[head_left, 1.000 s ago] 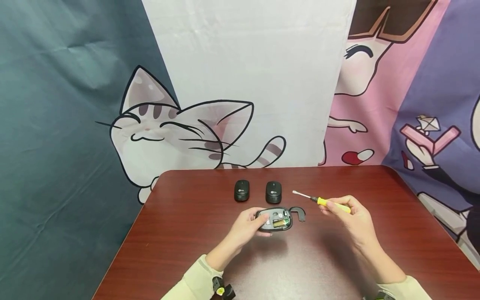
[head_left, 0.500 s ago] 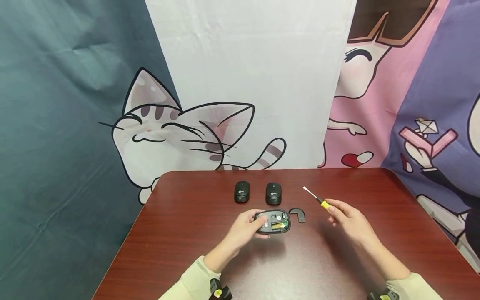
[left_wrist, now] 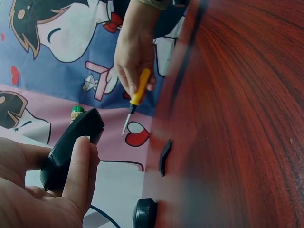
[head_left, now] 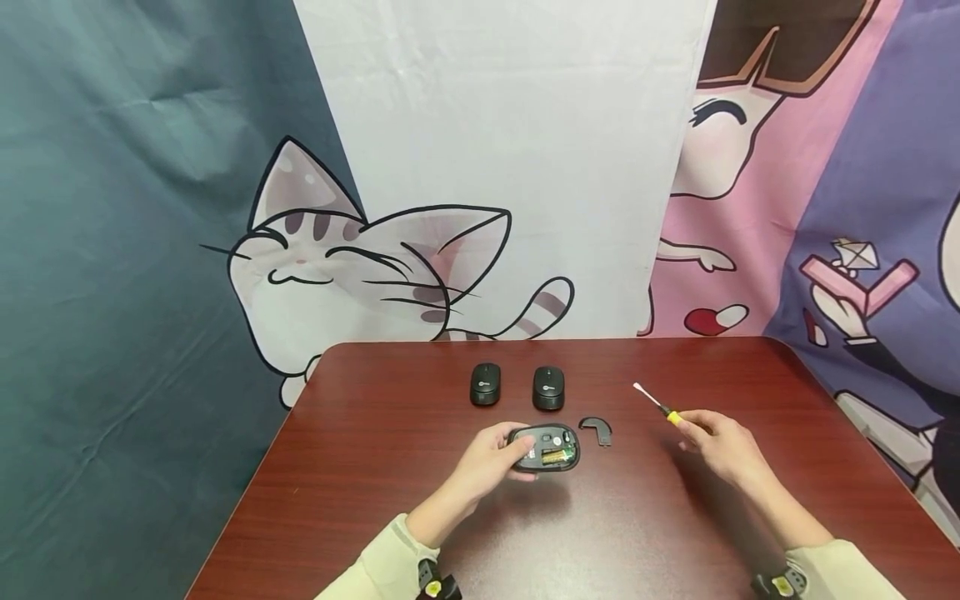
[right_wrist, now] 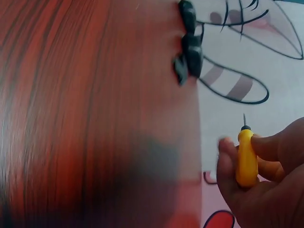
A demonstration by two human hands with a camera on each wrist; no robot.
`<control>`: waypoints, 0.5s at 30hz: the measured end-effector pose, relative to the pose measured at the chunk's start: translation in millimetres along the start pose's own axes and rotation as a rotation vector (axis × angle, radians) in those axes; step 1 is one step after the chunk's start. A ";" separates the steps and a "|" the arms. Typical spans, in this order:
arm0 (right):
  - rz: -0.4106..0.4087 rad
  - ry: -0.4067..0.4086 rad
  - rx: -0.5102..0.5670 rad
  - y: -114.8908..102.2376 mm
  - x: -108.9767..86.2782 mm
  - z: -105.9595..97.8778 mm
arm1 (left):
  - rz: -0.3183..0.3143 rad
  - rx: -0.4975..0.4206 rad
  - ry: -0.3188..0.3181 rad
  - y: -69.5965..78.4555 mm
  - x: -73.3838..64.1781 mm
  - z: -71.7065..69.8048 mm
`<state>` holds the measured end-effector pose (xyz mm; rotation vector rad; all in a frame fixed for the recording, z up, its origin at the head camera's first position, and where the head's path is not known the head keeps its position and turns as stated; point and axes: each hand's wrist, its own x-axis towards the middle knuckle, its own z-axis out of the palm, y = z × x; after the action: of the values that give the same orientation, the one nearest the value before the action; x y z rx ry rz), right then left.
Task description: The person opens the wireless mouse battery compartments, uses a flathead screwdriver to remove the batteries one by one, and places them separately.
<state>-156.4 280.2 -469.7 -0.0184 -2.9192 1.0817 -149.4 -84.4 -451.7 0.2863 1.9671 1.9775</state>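
Observation:
My left hand (head_left: 491, 457) grips a black computer mouse (head_left: 551, 457) above the table, thumb on its underside, which faces up. Its battery compartment lies uncovered and shows a battery (head_left: 557, 457) inside; in the left wrist view the battery's green end (left_wrist: 77, 110) pokes past the mouse's edge. Off to the right, my right hand (head_left: 723, 450) holds a screwdriver (head_left: 658, 405) by its yellow handle (right_wrist: 247, 159), the metal shaft pointing away toward the back left. A curved black battery cover (head_left: 597, 429) lies on the table between the two hands, just beyond the held mouse.
Two more black mice stand on the table behind the held one, a left mouse (head_left: 485, 384) and a right mouse (head_left: 549, 388). The reddish-brown table (head_left: 360, 467) ends at a cartoon-printed cloth backdrop (head_left: 585, 167).
My right hand has moved right and slightly down with the screwdriver, away from the held mouse. The left hand and its mouse have barely shifted.

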 end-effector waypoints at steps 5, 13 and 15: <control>0.054 -0.033 -0.004 14.2 5.7 -1.8 | -0.003 0.006 -0.004 -1.4 -0.6 0.4; 0.054 0.058 -0.226 34.8 10.6 -9.7 | -0.011 -0.004 -0.002 -1.8 0.4 0.5; 0.066 0.048 -0.243 38.7 11.6 -11.9 | -0.007 -0.001 -0.004 -2.1 0.2 0.4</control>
<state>-167.6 317.5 -485.6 -0.1452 -3.0052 0.7149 -149.2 -83.9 -453.8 0.2814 1.9617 1.9724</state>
